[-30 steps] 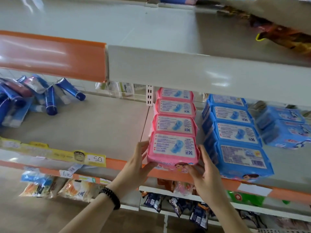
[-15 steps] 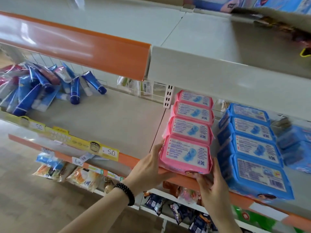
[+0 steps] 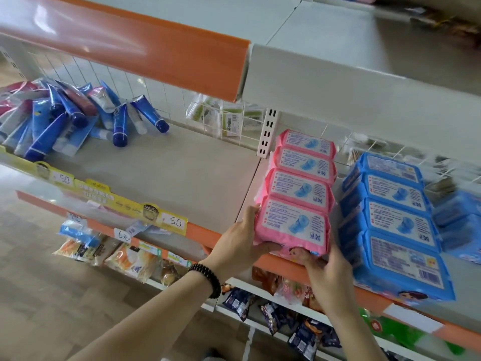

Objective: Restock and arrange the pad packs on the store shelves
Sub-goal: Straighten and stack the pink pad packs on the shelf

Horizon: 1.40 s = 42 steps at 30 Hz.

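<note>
You stood at a store shelf, looking down at your two bare hands. A row of four pink pad packs ran from the shelf's orange front edge back toward the wire rear wall. Your hands framed the front pink pack, the one nearest that front edge. Your left hand lay against the pack's left side, fingers along the side and thumb stretched under its front face, cupping it. Your right hand met the pack's front right corner, fingers pressed along its right side; how tightly those fingers closed, I could not tell. A black bead bracelet circled your left wrist.

Just to the right of the front pink pack sat a matching row of blue pad packs, also four deep, with more blue packs beyond them. Well to the left of the pink pack, past a bare stretch of shelf, lay a loose pile of blue and pink tubes. Yellow price tags marked "5.0" hung on the front edge left of the pack.
</note>
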Motion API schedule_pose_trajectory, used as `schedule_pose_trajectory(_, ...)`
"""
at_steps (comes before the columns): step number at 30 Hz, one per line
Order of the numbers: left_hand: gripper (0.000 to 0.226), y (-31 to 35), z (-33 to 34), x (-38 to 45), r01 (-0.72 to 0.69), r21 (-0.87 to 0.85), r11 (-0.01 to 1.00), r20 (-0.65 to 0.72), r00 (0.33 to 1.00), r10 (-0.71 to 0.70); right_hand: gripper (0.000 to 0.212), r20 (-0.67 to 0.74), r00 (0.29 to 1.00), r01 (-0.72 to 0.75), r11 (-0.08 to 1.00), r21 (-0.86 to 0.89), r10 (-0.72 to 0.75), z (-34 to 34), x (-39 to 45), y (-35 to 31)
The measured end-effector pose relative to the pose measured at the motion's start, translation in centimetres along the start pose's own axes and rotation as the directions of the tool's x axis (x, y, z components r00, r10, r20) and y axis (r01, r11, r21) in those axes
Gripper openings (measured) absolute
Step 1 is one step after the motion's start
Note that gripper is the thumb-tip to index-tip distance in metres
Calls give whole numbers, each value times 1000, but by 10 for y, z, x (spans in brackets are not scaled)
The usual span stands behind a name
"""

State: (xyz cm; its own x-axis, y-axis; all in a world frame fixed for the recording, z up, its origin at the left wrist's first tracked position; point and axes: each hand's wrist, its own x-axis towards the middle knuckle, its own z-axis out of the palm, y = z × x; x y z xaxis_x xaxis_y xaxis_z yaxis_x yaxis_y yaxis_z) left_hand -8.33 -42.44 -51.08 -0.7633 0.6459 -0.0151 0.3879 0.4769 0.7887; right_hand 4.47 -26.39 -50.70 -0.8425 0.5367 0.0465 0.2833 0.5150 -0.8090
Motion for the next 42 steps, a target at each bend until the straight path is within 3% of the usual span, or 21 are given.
schedule_pose_trajectory(3, 75, 0, -9, -5, 28, -41, 999, 66, 998, -25, 54, 22, 999, -30, 1000, -2, 30, -4, -4, -1)
schedule_pose_trajectory(7, 83, -3, -29, -18, 40, -159, 986, 36, 999, -35, 108, -35, 998, -61, 998, -5, 60, -11, -17, -4)
schedule_pose_trajectory(9, 83, 0, -34, -22, -11, -150, 989, 18, 1000, 14, 116, -82, 997, -7, 1000, -23, 5, -12, -21, -10)
schedule_pose_trajectory(15, 104, 10, -12, -5, -166, 95, 981, 50, 985, 162, 120, -41, 986, 147, 961, -234, -160, -8, -2, -30)
schedule_pose_trajectory(19, 99, 11, -10, 9, -164, 157, 974, 64, 986, 156, 119, 53, 990, 140, 895, -424, -130, -10, 16, -36)
schedule_pose_trajectory(24, 90, 12, -19, 19, -186, 387, 903, 92, 982, 163, 115, 180, 981, 154, 871, -466, -77, -14, 33, -35)
schedule_pose_trajectory(32, 95, 13, -26, 16, -183, 304, 935, 170, 976, 136, 109, 240, 969, 169, 864, -474, -58, -17, 34, -39)
schedule_pose_trajectory(37, 115, 8, -41, 6, -140, 170, 976, 231, 968, 99, 115, 175, 984, 99, 898, -428, -25, -23, 13, -31)
schedule_pose_trajectory(42, 115, -2, -39, -4, -63, 159, 985, 207, 978, 29, 122, 157, 987, 89, 920, -383, -30, -24, 4, -28)
